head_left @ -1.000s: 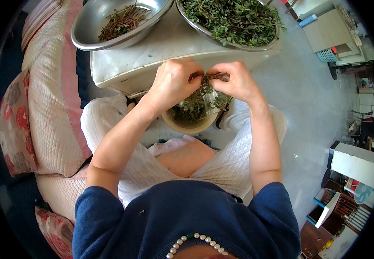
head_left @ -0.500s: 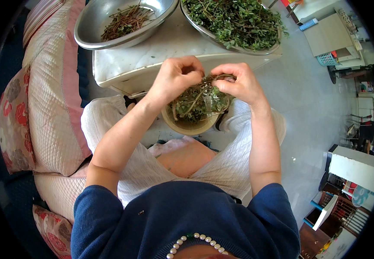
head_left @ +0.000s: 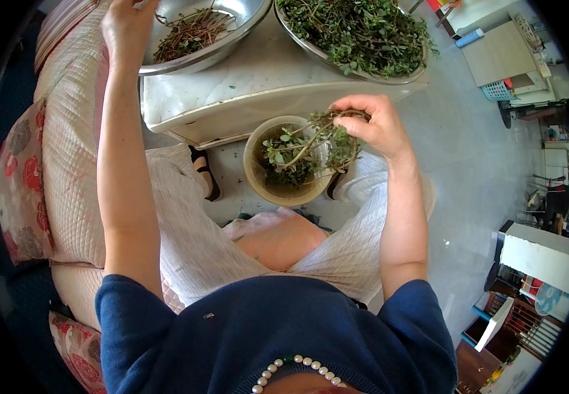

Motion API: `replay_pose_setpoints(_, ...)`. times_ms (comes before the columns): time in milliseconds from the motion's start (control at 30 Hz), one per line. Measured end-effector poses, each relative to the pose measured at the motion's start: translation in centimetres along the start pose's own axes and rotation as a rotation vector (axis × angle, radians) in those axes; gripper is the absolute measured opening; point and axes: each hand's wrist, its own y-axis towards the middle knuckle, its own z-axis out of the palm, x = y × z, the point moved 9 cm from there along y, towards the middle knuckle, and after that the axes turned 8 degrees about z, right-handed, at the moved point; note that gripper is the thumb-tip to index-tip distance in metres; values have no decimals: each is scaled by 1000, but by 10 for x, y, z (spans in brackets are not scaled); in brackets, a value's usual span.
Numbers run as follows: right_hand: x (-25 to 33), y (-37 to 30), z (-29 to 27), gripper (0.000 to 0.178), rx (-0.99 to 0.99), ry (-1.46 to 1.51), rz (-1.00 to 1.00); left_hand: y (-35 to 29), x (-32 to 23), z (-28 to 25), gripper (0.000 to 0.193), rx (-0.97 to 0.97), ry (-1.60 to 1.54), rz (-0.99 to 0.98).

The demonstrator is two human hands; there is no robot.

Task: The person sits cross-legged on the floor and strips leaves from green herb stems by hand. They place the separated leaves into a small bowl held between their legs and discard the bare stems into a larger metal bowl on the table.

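My right hand pinches a bunch of long, leafy green stems between thumb and fingers. They droop over a round, pale yellowish bucket between my legs, where more leafy greens lie. My left hand is up at the left rim of a steel bowl, its fingers closed and partly cut off by the picture's top edge. Something thin shows beside those fingers, too small to name. In that bowl lies a heap of bare reddish-brown stems.
A second metal bowl, heaped with leafy greens, stands at the right of the white table. A quilted sofa with flowered cushions runs along my left. Cabinets and household items line the far right.
My left hand has left the greens beside my right hand and swung up and left to the steel bowl. My right hand stays nearly in place, still gripping the stems.
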Motion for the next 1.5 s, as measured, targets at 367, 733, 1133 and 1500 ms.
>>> replay_pose_setpoints(367,0,1,-1,22,-48,-20,-17,-187,-144,108,17,785,-1094,-557)
replay_pose_setpoints(733,-1,2,0,23,-29,-14,21,-183,-126,101,14,659,-796,-393)
replay_pose_setpoints(1133,6,-1,9,22,-30,-6,1,-196,-108,100,8,438,-929,-678)
replay_pose_setpoints(1500,1,-2,-1,23,-83,-110,-8,-178,-114,93,13,486,-501,-12)
